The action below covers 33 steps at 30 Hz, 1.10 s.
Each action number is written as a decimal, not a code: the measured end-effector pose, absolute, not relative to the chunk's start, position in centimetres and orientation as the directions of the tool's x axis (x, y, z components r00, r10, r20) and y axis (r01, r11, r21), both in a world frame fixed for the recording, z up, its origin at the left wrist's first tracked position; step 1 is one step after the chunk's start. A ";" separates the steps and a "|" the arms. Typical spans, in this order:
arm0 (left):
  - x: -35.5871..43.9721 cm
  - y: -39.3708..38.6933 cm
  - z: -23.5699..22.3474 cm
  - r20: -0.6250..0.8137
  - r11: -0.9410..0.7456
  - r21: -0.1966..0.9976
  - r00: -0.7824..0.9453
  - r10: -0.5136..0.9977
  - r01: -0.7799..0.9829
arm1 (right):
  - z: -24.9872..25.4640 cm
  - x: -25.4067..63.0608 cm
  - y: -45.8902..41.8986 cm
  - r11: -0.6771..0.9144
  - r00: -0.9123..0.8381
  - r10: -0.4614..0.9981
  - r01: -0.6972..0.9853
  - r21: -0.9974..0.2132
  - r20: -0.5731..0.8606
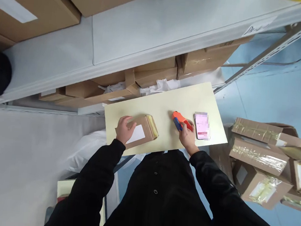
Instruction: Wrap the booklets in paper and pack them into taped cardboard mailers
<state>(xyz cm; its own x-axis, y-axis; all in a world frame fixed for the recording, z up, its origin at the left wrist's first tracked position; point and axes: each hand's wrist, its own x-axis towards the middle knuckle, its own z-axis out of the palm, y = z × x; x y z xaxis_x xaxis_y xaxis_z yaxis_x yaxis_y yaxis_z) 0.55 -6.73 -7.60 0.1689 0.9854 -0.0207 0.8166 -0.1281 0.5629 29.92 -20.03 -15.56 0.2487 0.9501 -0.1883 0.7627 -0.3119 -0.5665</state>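
Both arms, in black sleeves, reach forward and slightly outward from the torso, elbows bent. The left hand (124, 129) lies palm down, fingers curled loosely over what it rests on, wrist straight. The right hand (187, 134) is closed in a firm grip, knuckles up, thumb side turned inward, wrist slightly raised. The two hands are well apart, at about equal reach.
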 end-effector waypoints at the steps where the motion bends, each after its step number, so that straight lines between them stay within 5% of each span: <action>1: 2.2 -6.3 -7.1 -0.051 -0.153 0.589 0.225 0.973 0.794 | -15.2 30.3 -20.2 -0.296 0.253 0.954 0.686 -0.664 -0.163; 5: 8.3 -5.1 -6.1 -0.329 -0.022 0.749 0.402 0.855 0.662 | -13.5 31.7 -21.6 -0.230 0.237 0.955 0.209 -0.951 -0.179; 8: 11.8 -4.6 -5.7 -0.616 0.310 0.758 0.474 0.629 0.574 | -12.8 31.9 -22.6 -0.222 0.231 0.946 -0.045 -0.974 -0.226; 12: 14.3 -4.2 -5.3 -0.748 0.517 0.663 0.513 0.421 0.542 | -12.7 31.6 -23.1 -0.256 0.218 0.931 -0.176 -0.951 -0.291; 33: 17.2 5.6 -12.0 -0.955 -0.073 0.182 0.194 0.225 0.981 | -16.1 29.0 -22.7 -0.527 0.224 0.671 -0.528 -0.667 -0.707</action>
